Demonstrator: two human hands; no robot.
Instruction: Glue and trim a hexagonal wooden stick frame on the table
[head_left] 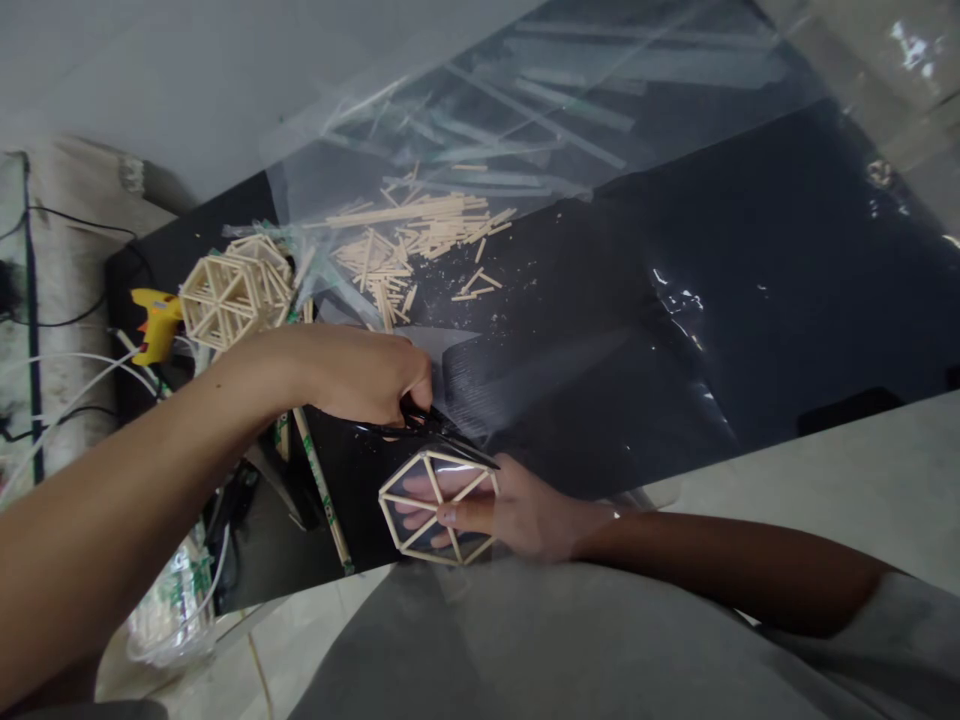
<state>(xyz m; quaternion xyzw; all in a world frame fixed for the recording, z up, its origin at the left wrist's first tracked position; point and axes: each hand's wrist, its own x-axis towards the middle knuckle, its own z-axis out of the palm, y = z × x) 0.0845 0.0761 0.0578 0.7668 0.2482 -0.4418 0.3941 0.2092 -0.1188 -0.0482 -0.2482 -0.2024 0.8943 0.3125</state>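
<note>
My left hand (pixel 375 378) is closed around the black handles of a pair of scissors (pixel 450 434). The blades point right, along the upper edge of a hexagonal frame (pixel 437 505) made of thin wooden sticks with spokes meeting at the middle. Clear plastic film seems to span this frame, and fingers show through it. Holding the frame from its right side is my right hand (pixel 525 505), thumb on top and fingers underneath. A large clear plastic sheet (pixel 555 370) spreads beyond both hands; whether it joins the frame's film I cannot tell.
Several stick hexagons (pixel 225 300) are grouped at the left beside a yellow glue gun (pixel 156 325) with cables. Cut wooden sticks (pixel 427 230) lie in a pile on the black tabletop (pixel 360 540). Film strips (pixel 540 110) lie farther back. A green-marked wrapped stick bundle (pixel 322 490) rests near the left forearm.
</note>
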